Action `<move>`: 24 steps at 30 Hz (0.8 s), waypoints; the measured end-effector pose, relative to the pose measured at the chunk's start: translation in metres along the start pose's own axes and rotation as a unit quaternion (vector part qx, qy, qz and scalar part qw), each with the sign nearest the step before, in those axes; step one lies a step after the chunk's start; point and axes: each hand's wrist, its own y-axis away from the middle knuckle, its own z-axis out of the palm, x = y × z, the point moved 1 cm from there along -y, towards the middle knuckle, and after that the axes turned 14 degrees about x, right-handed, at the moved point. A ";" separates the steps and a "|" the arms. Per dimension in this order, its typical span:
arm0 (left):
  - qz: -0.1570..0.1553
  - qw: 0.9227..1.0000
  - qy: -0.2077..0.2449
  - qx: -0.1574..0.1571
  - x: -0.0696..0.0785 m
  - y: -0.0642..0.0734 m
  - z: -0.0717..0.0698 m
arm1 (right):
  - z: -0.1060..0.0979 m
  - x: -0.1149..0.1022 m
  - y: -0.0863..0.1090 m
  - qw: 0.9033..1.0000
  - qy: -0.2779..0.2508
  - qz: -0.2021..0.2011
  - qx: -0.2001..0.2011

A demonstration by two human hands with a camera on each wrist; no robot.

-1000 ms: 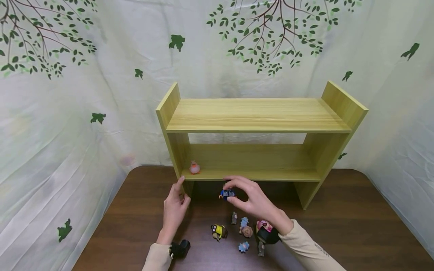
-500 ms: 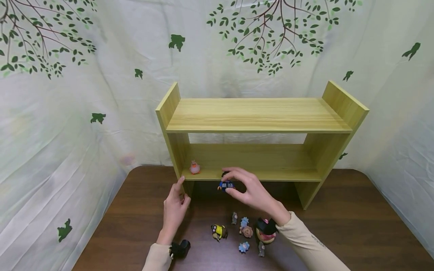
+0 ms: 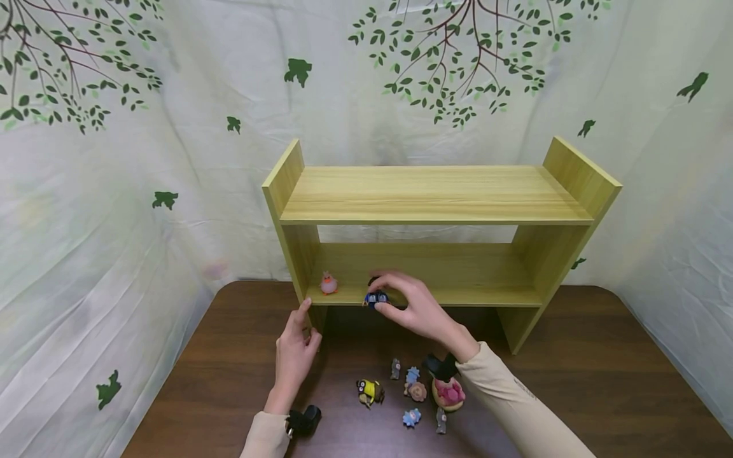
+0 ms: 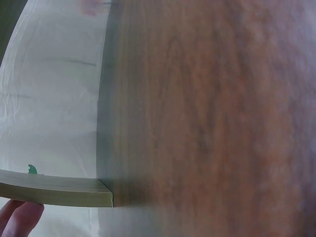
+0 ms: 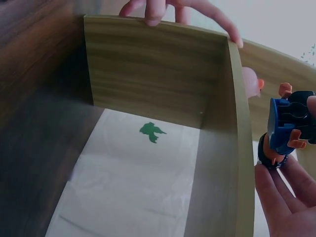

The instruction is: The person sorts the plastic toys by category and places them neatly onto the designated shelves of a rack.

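In the head view, my right hand (image 3: 415,304) pinches a small blue-and-black toy figure (image 3: 376,300) between thumb and fingers at the front edge of the lower board. The right wrist view shows the toy's dark legs, blue body and orange hands close up, fingers about its head. A pink bird toy (image 3: 329,283) stands on that board's left end. My left hand (image 3: 294,350) holds the left side panel's front edge of the wooden shelf (image 3: 435,197), index fingertip at the board's corner. The left wrist view catches only fingertips (image 4: 24,217) against the panel.
On the brown table (image 3: 217,388) in front lie a yellow-and-black character toy (image 3: 369,392), small grey figures (image 3: 396,368), blue pieces (image 3: 411,417), a brown round toy (image 3: 416,392) and a pink toy (image 3: 449,393), partly covered by the right wrist's camera. A leaf-patterned cloth (image 3: 189,146) hangs behind.
My right hand has raised the toy figure forward and slightly left, from below the lower board to its front edge. The pink toy on the table shows more. My left hand stays put.
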 end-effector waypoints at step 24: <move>-0.008 1.000 -0.011 -0.001 -0.001 0.002 0.001 | 0.013 0.016 -0.026 0.998 -0.030 0.052 -0.032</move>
